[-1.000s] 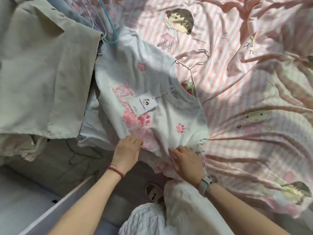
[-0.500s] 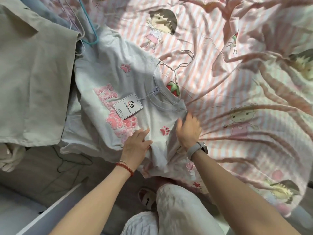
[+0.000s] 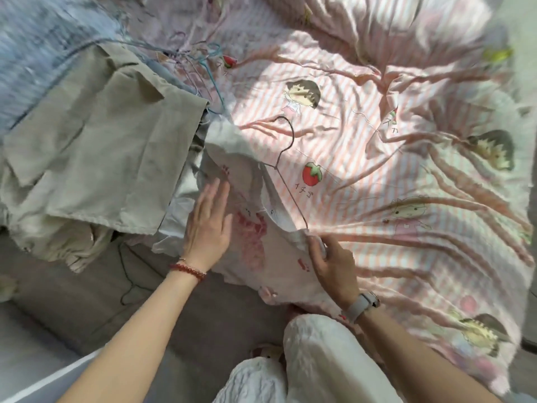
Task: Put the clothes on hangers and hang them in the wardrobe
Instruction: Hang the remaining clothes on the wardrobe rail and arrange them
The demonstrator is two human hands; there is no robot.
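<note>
A pale grey T-shirt with pink paw prints lies at the bed's near edge, its near side lifted and folded back so the inside shows. A thin wire hanger lies on the sheet beside it, hook pointing away and one arm running down to the lifted edge. My right hand grips the shirt's raised edge together with the hanger's lower end. My left hand is flat with straight fingers on the shirt's fabric.
A beige garment and blue denim lie piled at the left. Several loose wire hangers sit behind them. The pink striped cartoon sheet covers the bed. Grey floor and a cable lie below.
My right hand has moved from the collar to the shirt's edge and lifted it, turning the shirt back off the hanger. My left hand slid up along the fabric. The view shifted.
</note>
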